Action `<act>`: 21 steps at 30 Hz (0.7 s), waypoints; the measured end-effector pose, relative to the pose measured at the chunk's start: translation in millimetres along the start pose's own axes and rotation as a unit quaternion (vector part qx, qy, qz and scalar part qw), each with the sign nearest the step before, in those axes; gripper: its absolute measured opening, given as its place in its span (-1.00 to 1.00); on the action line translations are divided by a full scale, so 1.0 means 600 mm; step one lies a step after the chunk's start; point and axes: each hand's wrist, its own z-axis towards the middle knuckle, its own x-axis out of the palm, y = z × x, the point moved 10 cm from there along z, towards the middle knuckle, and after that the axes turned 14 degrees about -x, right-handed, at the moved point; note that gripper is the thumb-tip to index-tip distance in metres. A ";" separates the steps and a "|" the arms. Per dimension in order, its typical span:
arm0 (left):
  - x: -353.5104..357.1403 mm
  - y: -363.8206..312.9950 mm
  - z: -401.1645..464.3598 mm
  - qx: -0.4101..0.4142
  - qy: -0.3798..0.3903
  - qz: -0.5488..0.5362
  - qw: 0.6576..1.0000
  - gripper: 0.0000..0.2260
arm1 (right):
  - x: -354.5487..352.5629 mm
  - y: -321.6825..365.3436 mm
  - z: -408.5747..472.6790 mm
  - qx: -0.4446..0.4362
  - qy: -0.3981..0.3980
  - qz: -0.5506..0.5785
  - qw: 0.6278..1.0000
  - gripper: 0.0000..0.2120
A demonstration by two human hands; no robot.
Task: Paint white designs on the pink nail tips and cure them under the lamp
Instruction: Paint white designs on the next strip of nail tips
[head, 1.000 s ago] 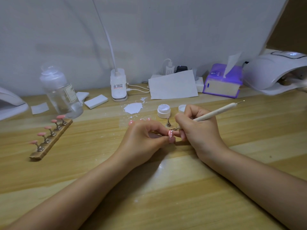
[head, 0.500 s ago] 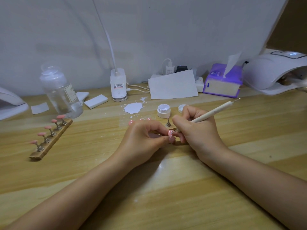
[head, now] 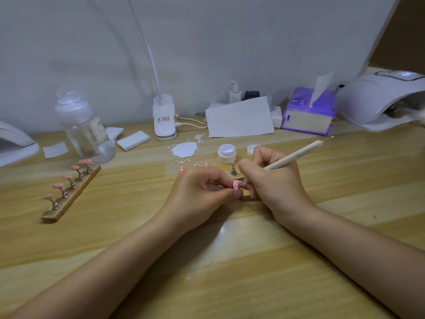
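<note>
My left hand (head: 202, 192) pinches a pink nail tip (head: 236, 185) that carries white dots, at the table's middle. My right hand (head: 273, 180) grips a white dotting pen (head: 296, 155), and its metal point touches that tip. Just behind my hands are an open white paint jar (head: 227, 153), its lid (head: 251, 150) and a bare metal tip stand (head: 233, 170). More dotted pink tips (head: 194, 166) peek out behind my left hand. A wooden holder (head: 69, 199) at the left carries several plain pink tips. The white curing lamp (head: 381, 100) sits at the far right.
A clear bottle (head: 85, 127), white pads (head: 133, 140) and a second lamp (head: 13, 143) stand at the back left. A white paint smear (head: 185, 149), a desk-lamp base (head: 164, 118), a paper sheet (head: 239, 118), chargers and a purple tissue box (head: 308, 113) line the back.
My right hand has shifted slightly left and tilted the pen, bringing its point onto the nail tip. My left hand has stayed put.
</note>
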 end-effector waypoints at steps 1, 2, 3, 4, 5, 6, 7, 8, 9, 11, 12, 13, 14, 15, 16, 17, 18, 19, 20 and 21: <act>0.000 -0.001 0.000 0.001 0.000 0.002 1.000 -0.93 | 0.001 0.000 0.000 0.000 0.001 0.001 1.000 -0.62; 0.000 -0.002 -0.001 0.003 -0.002 0.004 1.000 -0.93 | 0.001 0.000 0.000 0.000 0.001 0.001 1.000 -0.62; -0.001 -0.003 -0.001 0.006 -0.005 0.008 1.000 -0.91 | 0.001 0.000 0.000 -0.001 0.001 0.000 1.000 -0.62; -0.001 -0.004 -0.001 0.008 -0.008 0.012 1.000 -0.89 | 0.000 0.000 0.000 -0.001 0.000 0.001 1.000 -0.62; -0.002 -0.004 -0.001 0.008 -0.009 0.013 1.000 -0.88 | 0.000 0.000 0.000 -0.002 0.000 0.002 1.000 -0.62; -0.001 -0.005 -0.001 0.008 -0.007 0.010 1.000 -0.87 | 0.001 0.000 0.001 -0.003 0.002 0.002 1.000 -0.62; -0.001 -0.006 -0.001 0.010 -0.005 0.008 1.000 -0.86 | 0.001 0.001 0.001 -0.005 0.003 0.001 1.000 -0.62; 0.000 -0.007 -0.002 0.012 -0.005 0.009 1.000 -0.85 | 0.001 0.000 0.001 -0.006 0.003 0.000 1.000 -0.63; 0.000 -0.008 -0.002 0.015 -0.007 0.014 1.000 -0.84 | 0.000 0.000 0.001 -0.007 0.002 -0.001 1.000 -0.63; -0.001 -0.010 -0.003 0.017 -0.011 0.019 1.000 -0.83 | -0.003 -0.002 0.002 -0.009 -0.003 -0.004 1.000 -0.62; -0.002 -0.010 -0.003 0.016 -0.011 0.017 1.000 -0.83 | -0.005 -0.003 0.003 -0.010 -0.007 -0.004 1.000 -0.62; -0.003 -0.009 -0.003 0.015 -0.013 0.015 1.000 -0.83 | -0.006 -0.003 0.004 -0.012 -0.009 -0.007 1.000 -0.61; -0.003 -0.008 -0.003 0.013 -0.012 0.013 1.000 -0.83 | -0.007 -0.003 0.004 -0.016 -0.007 -0.013 1.000 -0.61; -0.003 -0.007 -0.003 0.010 -0.011 0.010 1.000 -0.84 | -0.006 -0.003 0.004 -0.018 -0.004 -0.016 1.000 -0.60; -0.002 -0.006 -0.002 0.008 -0.008 0.007 1.000 -0.85 | -0.005 -0.003 0.004 -0.017 -0.002 -0.013 1.000 -0.60; -0.001 -0.006 -0.002 0.007 -0.006 0.005 1.000 -0.85 | -0.003 -0.004 0.004 -0.015 0.001 -0.007 1.000 -0.60; -0.001 -0.006 -0.002 0.007 -0.003 0.003 1.000 -0.85 | -0.001 -0.004 0.003 -0.013 0.006 -0.004 1.000 -0.60; 0.000 -0.006 -0.002 0.007 -0.002 0.002 1.000 -0.86 | 0.000 -0.003 0.002 -0.013 0.009 -0.003 1.000 -0.60; 0.000 -0.007 -0.002 0.008 -0.002 0.004 1.000 -0.86 | 0.001 -0.004 0.002 -0.012 0.010 -0.002 1.000 -0.61; 0.000 -0.007 -0.003 0.010 -0.001 0.006 1.000 -0.86 | 0.001 -0.004 0.002 -0.011 0.012 0.000 1.000 -0.61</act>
